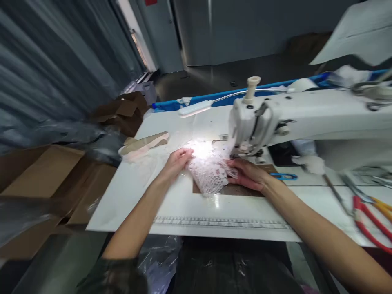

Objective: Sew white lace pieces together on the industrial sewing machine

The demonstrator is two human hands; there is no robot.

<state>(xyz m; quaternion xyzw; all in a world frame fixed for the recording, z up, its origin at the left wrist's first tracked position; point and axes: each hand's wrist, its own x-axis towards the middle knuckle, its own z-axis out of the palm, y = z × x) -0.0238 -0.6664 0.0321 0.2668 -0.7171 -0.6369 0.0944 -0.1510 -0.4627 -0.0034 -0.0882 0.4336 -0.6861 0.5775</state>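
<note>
A piece of white and pinkish lace fabric [208,173] lies spread on the sewing table, its upper part washed out by bright lamp light. My left hand [178,161] pinches the lace at its left edge between thumb and fingers. At the opposite edge, my right hand [246,173] is closed on the lace, close below the needle area of a white sewing machine [251,122]. Beneath the lace is a brown plate [245,190] on the tabletop. The fingertips of the right hand are partly hidden by the lace.
A lamp [196,108] on a bent neck shines from behind. Red-handled scissors [367,220] and a blue clip-like tool [284,176] lie to the right. Paper patterns [147,145] rest at the left; cardboard boxes [43,171] stand beyond. A ruler strip [220,222] runs along the front edge.
</note>
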